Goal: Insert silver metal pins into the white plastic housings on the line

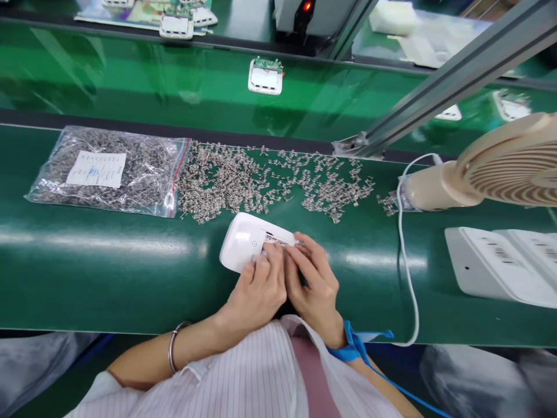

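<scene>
A white plastic device casing (242,239) lies tilted on the green bench in front of me, with an open slot-like compartment (275,239) showing small metal pieces inside. My left hand (261,284) rests over its near side, fingers curled and fingertips pressed at the compartment's edge. My right hand (314,281) closes around the right end of the casing, thumb and fingers bent together beside the left fingertips. Whether a small metal part sits between the fingers is hidden. Just beyond the casing spreads a pile of small metal battery spring contacts (221,180).
A labelled clear bag (143,174) full of metal contacts lies at left. On the right are a beige fan (439,186), its white cable (404,249) and white casings (491,261). Beyond the bench, a green conveyor (174,87) carries a casing with a circuit board (265,77).
</scene>
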Tool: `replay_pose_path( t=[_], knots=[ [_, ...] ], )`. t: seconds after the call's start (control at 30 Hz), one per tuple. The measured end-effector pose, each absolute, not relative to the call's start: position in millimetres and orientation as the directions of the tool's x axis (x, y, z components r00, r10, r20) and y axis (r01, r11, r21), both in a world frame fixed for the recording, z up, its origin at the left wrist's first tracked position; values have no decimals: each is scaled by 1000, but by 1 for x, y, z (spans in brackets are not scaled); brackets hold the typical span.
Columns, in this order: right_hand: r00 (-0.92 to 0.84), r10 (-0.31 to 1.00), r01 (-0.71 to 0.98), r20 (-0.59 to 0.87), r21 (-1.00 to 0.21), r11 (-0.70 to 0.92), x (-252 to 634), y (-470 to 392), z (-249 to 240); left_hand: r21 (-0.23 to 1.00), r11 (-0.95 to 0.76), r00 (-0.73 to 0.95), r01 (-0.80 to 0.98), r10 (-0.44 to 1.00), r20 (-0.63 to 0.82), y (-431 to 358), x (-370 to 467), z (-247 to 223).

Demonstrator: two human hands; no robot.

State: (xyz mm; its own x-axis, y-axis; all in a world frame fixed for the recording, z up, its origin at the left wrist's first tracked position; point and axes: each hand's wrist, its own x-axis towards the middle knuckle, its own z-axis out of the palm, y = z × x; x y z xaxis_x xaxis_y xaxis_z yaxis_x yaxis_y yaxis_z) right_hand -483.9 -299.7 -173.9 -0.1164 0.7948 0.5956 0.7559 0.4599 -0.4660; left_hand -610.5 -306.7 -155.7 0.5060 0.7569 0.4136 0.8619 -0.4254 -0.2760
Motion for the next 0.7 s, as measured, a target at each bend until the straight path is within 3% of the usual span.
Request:
replay_pose_path(
  t=[0.37, 0.6, 0.63, 0.7],
  knots=[
    [-160, 796, 787, 584, -411, 460, -480, -299, -178, -267, -394, 474, 879, 781, 407, -308, -608, -159],
    [-414, 750, 851, 516, -73, 520, -482, -296, -159, -296, -435, 524, 851, 748, 408, -306, -612, -156],
    [-420, 758, 851, 499, -74, 520, -481, -295, -157, -292, -433, 521, 852, 749, 410, -306, -612, -156],
    [-373, 797, 839, 475, -194, 508, -479, -291, -154, -281, -434, 516, 856, 753, 409, -307, -612, -156]
  ],
)
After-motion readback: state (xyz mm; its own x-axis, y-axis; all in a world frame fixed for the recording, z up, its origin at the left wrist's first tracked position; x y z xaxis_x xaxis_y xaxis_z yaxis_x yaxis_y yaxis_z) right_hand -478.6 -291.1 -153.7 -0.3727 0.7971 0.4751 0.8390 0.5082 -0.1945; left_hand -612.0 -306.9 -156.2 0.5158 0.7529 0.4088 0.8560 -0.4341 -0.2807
